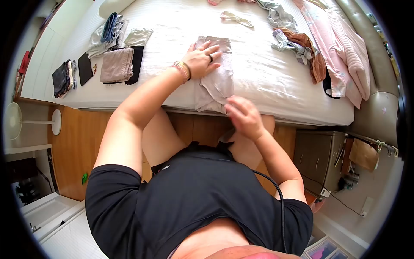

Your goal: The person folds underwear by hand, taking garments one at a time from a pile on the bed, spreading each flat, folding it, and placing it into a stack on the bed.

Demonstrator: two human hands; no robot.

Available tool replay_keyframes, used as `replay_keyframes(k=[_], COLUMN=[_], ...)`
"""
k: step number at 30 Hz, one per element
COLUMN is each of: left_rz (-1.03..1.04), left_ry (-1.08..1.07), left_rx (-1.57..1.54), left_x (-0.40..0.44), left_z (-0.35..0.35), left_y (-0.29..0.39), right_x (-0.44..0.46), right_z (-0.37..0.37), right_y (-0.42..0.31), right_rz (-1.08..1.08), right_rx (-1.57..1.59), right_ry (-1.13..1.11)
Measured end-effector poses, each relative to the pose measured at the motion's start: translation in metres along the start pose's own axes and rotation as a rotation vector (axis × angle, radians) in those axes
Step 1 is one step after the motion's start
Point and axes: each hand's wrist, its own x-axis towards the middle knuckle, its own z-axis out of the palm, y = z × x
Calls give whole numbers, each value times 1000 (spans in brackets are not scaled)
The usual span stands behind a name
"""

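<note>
A light grey folded garment [214, 88] lies in a narrow strip at the near edge of the bed; its exact kind cannot be made out. Across its upper part my left hand [200, 61] rests flat, fingers spread, with a dark ring on one finger and bands at the wrist. My right hand [245, 116] is at the garment's near right corner, fingers bent and closed on the cloth's edge. That hand is slightly blurred.
To the left on the white bed [276, 93] are a folded beige garment [116, 64], a dark folded pile [62, 80] and a stack topped with denim [109, 28]. Rumpled clothes [304, 45] and pink bedding [345, 47] lie right. A cabinet [315, 151] stands beside the bed.
</note>
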Motion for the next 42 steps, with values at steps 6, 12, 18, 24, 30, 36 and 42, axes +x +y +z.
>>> replay_keyframes(k=[6,12,18,24,30,36,42], left_rz=[341,282,394,118,-829,-603,-643], left_ry=[-57,162,332,190,86,489,576], left_rx=[3,82,-120,-953,-1703,-1225,-726], left_x=[-97,-117,-125,-118,-35,-44,-45], left_z=[-28,10,2,-24,-18,19,32], left_y=[17,31,40,40,14,36,44], right_x=[5,24,20,31,95,101,116], right_z=[2,26,-3,-9,29,65,53], right_y=[37,33,9,6,60,94,68], right_rz=[-32,-106,-23,533,1021,971,1073], right_rx=[-320,-311,-89,714,784,234,23], right_ry=[-13,53,-25,-35,245,171,13])
